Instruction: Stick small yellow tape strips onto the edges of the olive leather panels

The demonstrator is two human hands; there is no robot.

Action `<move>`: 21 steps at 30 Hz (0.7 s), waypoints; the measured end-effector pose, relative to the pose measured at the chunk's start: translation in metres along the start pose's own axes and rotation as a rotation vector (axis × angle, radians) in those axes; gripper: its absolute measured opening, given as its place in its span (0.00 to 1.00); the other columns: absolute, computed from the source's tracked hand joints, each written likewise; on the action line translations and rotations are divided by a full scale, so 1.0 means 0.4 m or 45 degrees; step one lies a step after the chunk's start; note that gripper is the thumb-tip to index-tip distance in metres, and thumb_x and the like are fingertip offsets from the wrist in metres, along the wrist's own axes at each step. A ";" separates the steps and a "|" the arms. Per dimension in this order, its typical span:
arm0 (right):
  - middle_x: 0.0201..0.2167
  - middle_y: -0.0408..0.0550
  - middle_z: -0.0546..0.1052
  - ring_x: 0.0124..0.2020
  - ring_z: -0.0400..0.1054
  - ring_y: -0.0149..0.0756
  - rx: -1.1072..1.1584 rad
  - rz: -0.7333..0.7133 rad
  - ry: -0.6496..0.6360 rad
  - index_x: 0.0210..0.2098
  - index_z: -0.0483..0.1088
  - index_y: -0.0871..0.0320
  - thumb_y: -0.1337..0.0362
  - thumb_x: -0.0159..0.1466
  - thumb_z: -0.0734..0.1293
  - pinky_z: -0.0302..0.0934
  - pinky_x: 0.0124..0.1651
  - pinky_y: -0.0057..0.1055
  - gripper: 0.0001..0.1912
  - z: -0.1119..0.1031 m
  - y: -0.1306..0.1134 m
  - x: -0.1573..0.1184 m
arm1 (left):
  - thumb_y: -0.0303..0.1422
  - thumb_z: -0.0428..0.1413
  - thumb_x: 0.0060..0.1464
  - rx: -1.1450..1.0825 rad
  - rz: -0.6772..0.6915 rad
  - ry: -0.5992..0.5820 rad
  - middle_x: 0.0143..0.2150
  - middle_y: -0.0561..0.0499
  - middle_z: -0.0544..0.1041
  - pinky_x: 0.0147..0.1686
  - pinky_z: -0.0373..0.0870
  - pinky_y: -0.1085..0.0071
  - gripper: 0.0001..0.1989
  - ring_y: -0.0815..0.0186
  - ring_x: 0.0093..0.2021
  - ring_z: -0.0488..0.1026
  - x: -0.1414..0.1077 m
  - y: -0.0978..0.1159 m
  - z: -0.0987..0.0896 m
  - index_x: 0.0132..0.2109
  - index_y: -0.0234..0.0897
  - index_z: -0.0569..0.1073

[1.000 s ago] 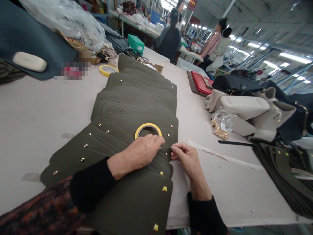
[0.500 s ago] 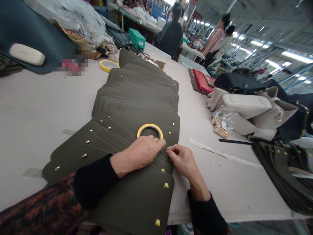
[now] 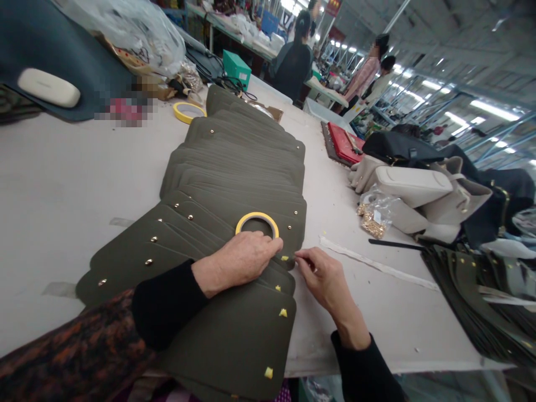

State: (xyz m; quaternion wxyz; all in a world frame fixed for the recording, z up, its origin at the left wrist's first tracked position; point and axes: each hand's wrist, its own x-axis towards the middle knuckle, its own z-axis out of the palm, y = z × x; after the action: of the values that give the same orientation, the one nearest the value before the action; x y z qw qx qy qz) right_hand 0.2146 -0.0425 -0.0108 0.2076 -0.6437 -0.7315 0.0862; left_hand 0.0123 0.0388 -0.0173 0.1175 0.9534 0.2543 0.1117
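Right fingertips: your right hand point(image 3: 324, 276) has thumb and forefinger together at the panels' right edge; you cannot tell from here whether anything is between them.
Fresh yellow patch: a small yellow tape scrap point(image 3: 285, 258) lies on the panel just beside those fingertips, where a bare gold stud shows a second ago; your right hand has since moved slightly right, off that spot.
Left fingers: your left hand point(image 3: 238, 259) is curled over the near side of a flat yellow tape ring point(image 3: 257, 214); its fingertips are hidden, so how firmly it grips cannot be told. It has barely shifted.
Right row: three more yellow tape scraps point(image 3: 283, 312) run down the edge towards you, so one more stud seems covered. Above the fresh patch, two small round gold metal studs point(image 3: 289, 227) are uncovered.
Olive panels: the fanned, round-cornered olive leather-like panels point(image 3: 226, 346) lie in front of you, beneath both hands, running away up the table. Their left-edge domed gold studs point(image 3: 149, 262) show no tape.
Tabletop: on the pale work table point(image 3: 355, 324), a narrow off-white strip point(image 3: 379, 262) lies right of your right hand; a second yellow tape roll point(image 3: 178, 115) sits by the far panels.
Far right: a clear plastic bag of gold fittings point(image 3: 372, 223) rests near cream leather-like bags point(image 3: 414, 184).
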 end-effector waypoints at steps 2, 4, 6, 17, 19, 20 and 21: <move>0.32 0.49 0.75 0.33 0.70 0.35 -0.090 -0.171 -0.105 0.36 0.72 0.58 0.69 0.65 0.60 0.63 0.38 0.29 0.09 -0.001 -0.007 -0.003 | 0.25 0.47 0.58 -0.013 -0.005 0.012 0.31 0.49 0.74 0.33 0.68 0.68 0.06 0.61 0.33 0.72 -0.001 0.000 -0.003 0.41 0.37 0.67; 0.32 0.50 0.75 0.33 0.70 0.36 -0.197 -0.251 -0.204 0.36 0.72 0.59 0.70 0.66 0.59 0.64 0.38 0.30 0.10 0.001 -0.019 0.004 | 0.27 0.47 0.59 -0.023 0.000 0.027 0.30 0.49 0.74 0.33 0.68 0.68 0.06 0.61 0.32 0.72 -0.001 -0.001 -0.004 0.40 0.37 0.68; 0.30 0.50 0.75 0.32 0.69 0.36 -0.298 -0.265 -0.276 0.35 0.72 0.59 0.72 0.65 0.59 0.63 0.37 0.30 0.10 0.005 -0.031 0.016 | 0.28 0.47 0.60 -0.028 0.010 0.042 0.30 0.49 0.74 0.32 0.67 0.69 0.06 0.62 0.32 0.72 -0.001 -0.001 -0.004 0.39 0.37 0.68; 0.20 0.50 0.76 0.21 0.67 0.35 -0.379 0.105 -0.318 0.20 0.71 0.57 0.71 0.59 0.61 0.51 0.26 0.30 0.13 0.028 -0.061 0.084 | 0.27 0.44 0.63 -0.104 0.012 0.250 0.34 0.51 0.73 0.35 0.69 0.72 0.09 0.66 0.35 0.72 -0.002 -0.015 -0.003 0.43 0.37 0.68; 0.19 0.49 0.76 0.20 0.66 0.34 -0.304 0.193 -0.297 0.18 0.70 0.57 0.71 0.57 0.61 0.50 0.25 0.30 0.13 0.029 -0.064 0.092 | 0.27 0.45 0.63 -0.164 0.023 0.290 0.35 0.51 0.74 0.36 0.69 0.73 0.09 0.67 0.36 0.74 -0.002 -0.017 -0.008 0.45 0.37 0.69; 0.18 0.48 0.76 0.21 0.66 0.33 -0.258 0.246 -0.285 0.18 0.70 0.57 0.71 0.56 0.61 0.50 0.25 0.29 0.13 0.029 -0.064 0.094 | 0.28 0.45 0.63 -0.192 0.032 0.323 0.35 0.51 0.75 0.37 0.70 0.74 0.09 0.67 0.37 0.74 -0.002 -0.018 -0.009 0.46 0.37 0.69; 0.18 0.47 0.75 0.21 0.67 0.33 -0.212 0.301 -0.279 0.17 0.70 0.57 0.71 0.56 0.62 0.50 0.25 0.29 0.13 0.028 -0.065 0.095 | 0.28 0.45 0.63 -0.218 0.044 0.360 0.36 0.51 0.75 0.38 0.70 0.74 0.10 0.68 0.38 0.75 -0.002 -0.019 -0.010 0.47 0.37 0.69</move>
State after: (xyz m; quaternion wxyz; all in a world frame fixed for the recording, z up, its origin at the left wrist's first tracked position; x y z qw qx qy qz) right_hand 0.1833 -0.0080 -0.0036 0.0614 -0.7269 -0.6737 0.1187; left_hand 0.0069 0.0456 -0.0157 0.1596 0.9189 0.2415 0.2681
